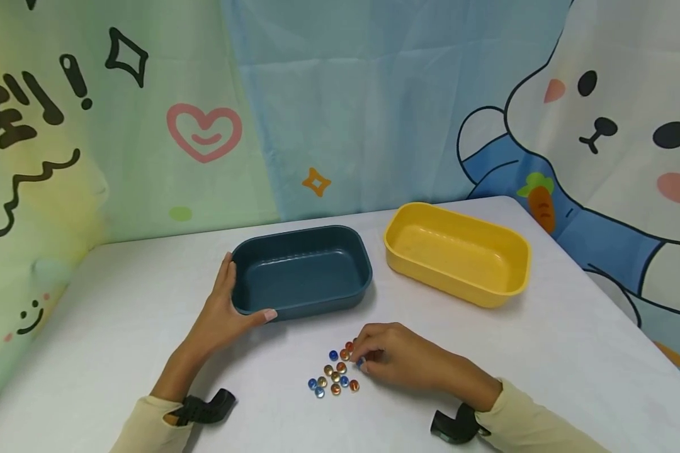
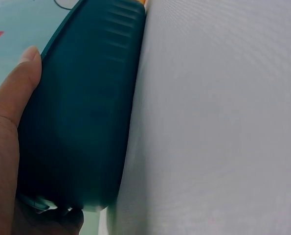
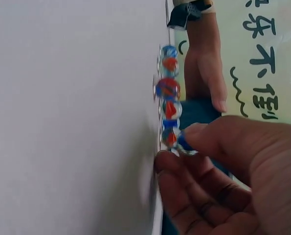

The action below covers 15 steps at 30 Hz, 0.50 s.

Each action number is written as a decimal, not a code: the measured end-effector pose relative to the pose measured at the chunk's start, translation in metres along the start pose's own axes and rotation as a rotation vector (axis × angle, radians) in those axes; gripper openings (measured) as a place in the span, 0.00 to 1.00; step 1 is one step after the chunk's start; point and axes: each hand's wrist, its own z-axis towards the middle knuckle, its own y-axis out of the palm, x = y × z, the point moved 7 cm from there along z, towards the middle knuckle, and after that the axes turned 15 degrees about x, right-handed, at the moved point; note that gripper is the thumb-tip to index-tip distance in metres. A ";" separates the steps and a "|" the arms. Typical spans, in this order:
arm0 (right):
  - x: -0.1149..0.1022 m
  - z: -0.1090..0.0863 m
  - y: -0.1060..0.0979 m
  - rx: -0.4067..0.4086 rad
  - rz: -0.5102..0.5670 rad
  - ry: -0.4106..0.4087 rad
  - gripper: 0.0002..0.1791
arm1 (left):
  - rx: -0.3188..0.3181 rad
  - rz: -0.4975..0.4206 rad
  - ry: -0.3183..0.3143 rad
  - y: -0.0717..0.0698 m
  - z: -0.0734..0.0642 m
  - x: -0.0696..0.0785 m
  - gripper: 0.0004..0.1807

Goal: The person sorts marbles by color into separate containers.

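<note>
Right fingers (image 1: 368, 340) pinching blue marble (image 3: 185, 142), beside loose marbles (image 1: 335, 377) — left fingers (image 1: 224, 274) spread, gripping teal tray (image 1: 317, 306)

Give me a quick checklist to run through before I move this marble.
1. Marble in the fingers: ok, the right hand pinches a blue marble.
2. Marble lifted clear of the table: cannot tell, the fingers hide its underside.
3. Dark blue tray steadied: ok, the left hand grips its near left corner.
4. Both trays upright: ok, the dark blue one and the yellow tray sit open side up, apart.
5. All other marbles put in a tray: not ok, a loose group lies on the table.
6. Exact marble count: cannot tell, the right hand covers part of the group.
</note>
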 end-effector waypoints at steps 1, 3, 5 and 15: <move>0.001 0.000 -0.002 0.015 0.021 -0.001 0.09 | -0.002 -0.002 -0.001 0.001 0.000 0.000 0.67; 0.003 0.000 -0.007 0.045 0.051 -0.006 0.09 | -0.003 -0.001 -0.003 0.003 0.001 0.001 0.68; 0.004 0.000 -0.011 0.077 0.079 -0.015 0.10 | -0.002 0.001 -0.003 0.004 0.002 0.001 0.68; 0.002 0.006 -0.022 0.166 0.153 -0.029 0.10 | -0.001 0.017 -0.007 -0.001 0.001 0.000 0.67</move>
